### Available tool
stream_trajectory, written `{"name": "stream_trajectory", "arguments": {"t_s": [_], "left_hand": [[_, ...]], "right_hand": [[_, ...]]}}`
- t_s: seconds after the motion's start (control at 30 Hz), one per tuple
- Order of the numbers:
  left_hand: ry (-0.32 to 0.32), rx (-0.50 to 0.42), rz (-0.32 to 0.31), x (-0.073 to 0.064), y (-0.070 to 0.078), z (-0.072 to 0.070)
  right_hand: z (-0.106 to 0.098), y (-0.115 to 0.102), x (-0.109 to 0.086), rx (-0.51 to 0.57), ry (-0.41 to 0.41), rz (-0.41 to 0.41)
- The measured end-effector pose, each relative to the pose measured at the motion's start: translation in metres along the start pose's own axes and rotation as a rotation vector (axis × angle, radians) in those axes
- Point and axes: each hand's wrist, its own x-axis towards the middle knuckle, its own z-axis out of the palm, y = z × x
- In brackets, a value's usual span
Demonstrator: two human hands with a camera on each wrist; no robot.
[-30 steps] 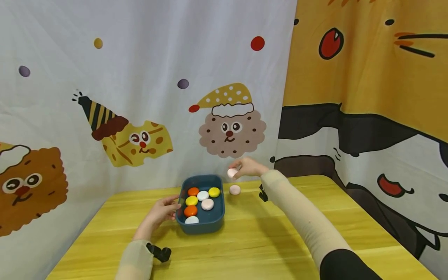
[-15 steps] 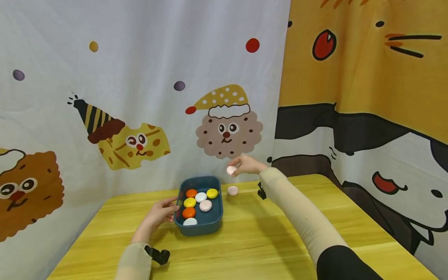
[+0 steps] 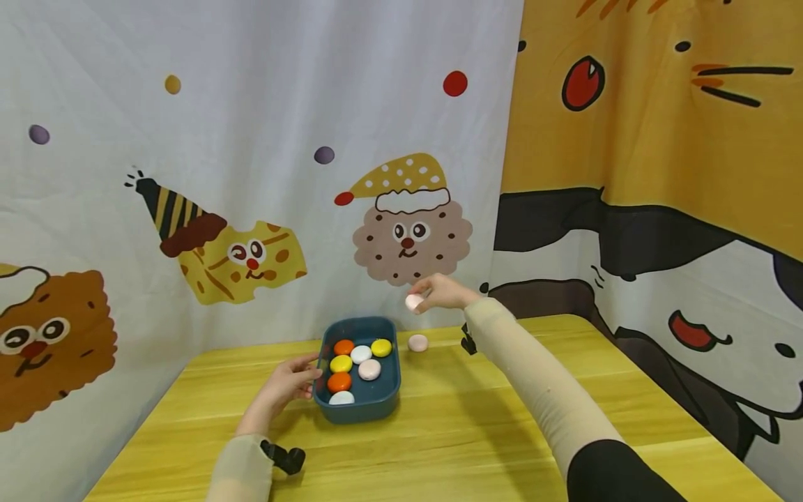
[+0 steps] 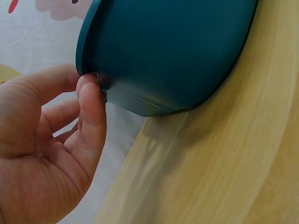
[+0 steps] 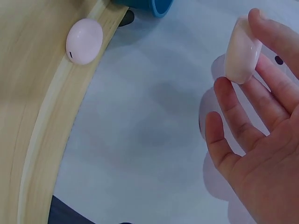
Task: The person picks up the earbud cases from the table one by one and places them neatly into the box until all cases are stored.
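Note:
In the head view, my left hand (image 3: 287,383) pinches the left rim of a dark blue rectangular container (image 3: 360,414). The left wrist view shows the fingertips right at its rim, the outer wall (image 4: 163,51) beside them. My right hand (image 3: 442,291) holds a pale pink rounded disc (image 3: 414,302) up in the air, beyond the container's back right corner. Seen from the right wrist, that disc (image 5: 243,51) is pinched between thumb and fingers, edge on. A second pale pink disc (image 3: 417,342) lies on the table below, right of the container.
Inside the container lie several similar discs: an orange one (image 3: 339,382), a yellow one (image 3: 380,347), a white one (image 3: 360,354) and a pink one (image 3: 369,369). The wooden table (image 3: 452,446) ends at a printed curtain (image 3: 263,125) behind.
My right hand has risen slightly with the pink disc in its fingers. My left hand stays at the container's rim. The head view has shifted a little.

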Motion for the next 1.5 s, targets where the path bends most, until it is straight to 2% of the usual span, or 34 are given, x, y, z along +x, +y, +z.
{"name": "stream_trajectory", "arguments": {"t_s": [0.33,0.6,0.87,1.27,1.5], "left_hand": [[-0.004,0.003,0.000,0.000,-0.002,-0.001],[-0.008,-0.004,0.001,0.002,-0.003,-0.001],[-0.022,-0.011,0.002,0.001,-0.001,0.000],[-0.025,-0.017,-0.006,0.001,0.000,-0.001],[-0.036,-0.024,0.011,0.000,0.001,-0.003]], "right_hand": [[0.009,-0.007,0.006,-0.027,-0.037,-0.019],[0.027,-0.019,0.010,-0.010,-0.099,-0.075],[0.043,-0.034,0.008,-0.020,-0.139,-0.078],[0.062,-0.048,0.012,-0.038,-0.207,-0.156],[0.073,-0.049,0.011,-0.039,-0.210,-0.173]]}}
